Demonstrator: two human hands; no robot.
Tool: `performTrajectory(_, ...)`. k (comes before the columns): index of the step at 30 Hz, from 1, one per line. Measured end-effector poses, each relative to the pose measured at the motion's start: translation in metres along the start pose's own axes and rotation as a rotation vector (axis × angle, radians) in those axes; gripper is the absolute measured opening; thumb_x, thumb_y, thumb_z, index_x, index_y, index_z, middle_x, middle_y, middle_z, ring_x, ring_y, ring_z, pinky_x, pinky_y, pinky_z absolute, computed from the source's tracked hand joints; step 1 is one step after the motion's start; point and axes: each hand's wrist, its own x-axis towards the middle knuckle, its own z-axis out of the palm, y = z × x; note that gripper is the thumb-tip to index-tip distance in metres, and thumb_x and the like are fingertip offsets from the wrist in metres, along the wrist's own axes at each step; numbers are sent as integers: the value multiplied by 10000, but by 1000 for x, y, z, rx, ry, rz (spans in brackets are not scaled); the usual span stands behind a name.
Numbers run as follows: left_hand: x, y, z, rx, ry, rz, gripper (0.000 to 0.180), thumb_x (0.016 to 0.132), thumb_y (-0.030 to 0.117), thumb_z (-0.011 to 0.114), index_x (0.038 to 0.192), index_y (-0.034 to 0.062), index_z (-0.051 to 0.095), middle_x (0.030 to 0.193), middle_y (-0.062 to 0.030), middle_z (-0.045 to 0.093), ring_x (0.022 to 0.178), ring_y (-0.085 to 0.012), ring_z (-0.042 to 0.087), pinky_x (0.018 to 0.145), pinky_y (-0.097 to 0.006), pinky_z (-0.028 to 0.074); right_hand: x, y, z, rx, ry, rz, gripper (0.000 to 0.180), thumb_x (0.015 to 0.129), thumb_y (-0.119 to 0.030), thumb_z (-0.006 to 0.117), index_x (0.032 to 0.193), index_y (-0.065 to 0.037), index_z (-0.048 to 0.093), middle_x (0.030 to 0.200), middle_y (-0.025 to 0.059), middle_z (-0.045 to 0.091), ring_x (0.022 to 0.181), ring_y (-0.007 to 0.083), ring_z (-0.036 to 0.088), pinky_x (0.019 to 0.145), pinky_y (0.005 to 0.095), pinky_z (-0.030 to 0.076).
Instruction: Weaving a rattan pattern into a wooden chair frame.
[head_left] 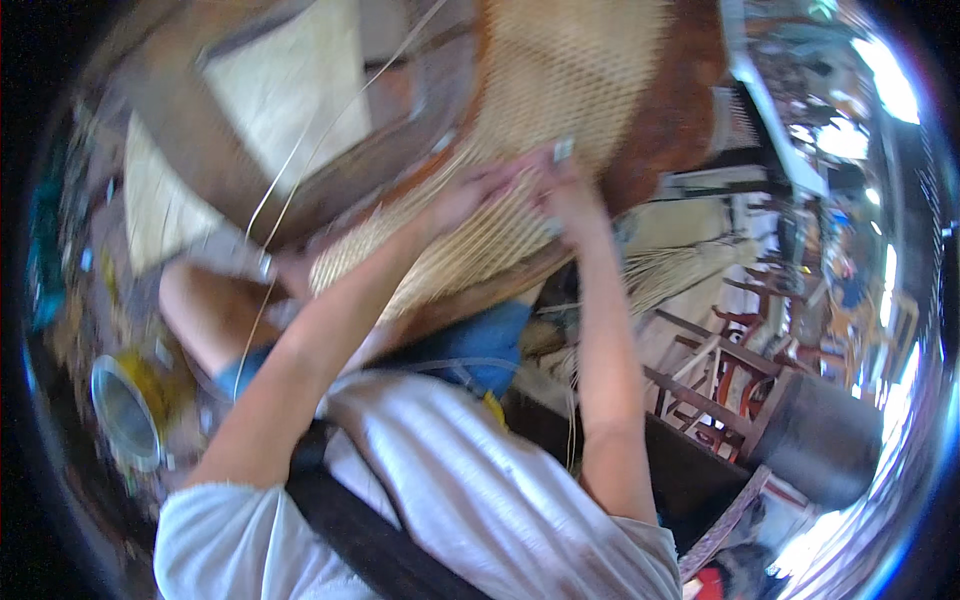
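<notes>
Across my lap lies a curved brown wooden frame (660,130) filled with pale woven cane mesh (570,70). My left hand (465,198) rests on the mesh, its fingers reaching right toward the other hand; motion blur smears them. Beside it, my right hand (572,195) bends in over the weave near the frame's right side, fingers curled together. A small pale band or piece (562,150) shows at its fingertips. Whatever the fingers pinch is too blurred to make out. A long thin cane strand (310,150) runs loosely down past my left arm.
At left, a yellow tin (125,410) lies open-mouthed on the floor, near a pale sheet (300,90) within another dark wooden frame (190,110). To the right are a bundle of loose cane strands (680,265), wooden chair frames (710,370) and a dark rounded object (825,440).
</notes>
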Motion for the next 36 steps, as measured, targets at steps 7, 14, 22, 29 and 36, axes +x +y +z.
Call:
performTrajectory(7,6,-77,-65,362,97,-23,342,879,374,634,1092,113,690,1061,-124,674,1011,-231,614,912,-343,456,29,65,26,-755,-105,-227,378,904,-384,547,1054,-37,556,949,172,653,747,335,652,737,422,513)
performTrajectory(14,-3,-91,-69,550,53,-107,246,840,318,688,982,121,724,974,-106,703,879,-231,655,813,-359,497,18,38,71,-1175,-288,-90,249,815,-186,578,973,-8,649,961,218,666,916,385,647,832,473,498)
performTrajectory(22,2,-80,-76,418,155,-166,255,734,274,751,890,74,727,881,-153,696,844,-286,659,802,-375,504,33,28,90,-1307,-273,-66,211,811,-128,560,945,-6,668,993,225,664,960,378,646,843,466,509)
performTrajectory(29,8,-96,-83,477,42,5,245,734,258,713,928,109,734,898,-165,692,856,-296,655,822,-383,503,22,35,93,-1240,-155,-47,193,807,-118,570,927,0,664,995,231,660,965,383,639,840,475,509)
performTrajectory(36,21,-115,-79,446,-125,-25,257,795,363,706,970,177,734,984,-107,696,936,-286,646,844,-384,495,39,25,85,-1342,-261,17,307,805,-258,600,985,-16,657,977,210,671,939,356,654,838,452,511)
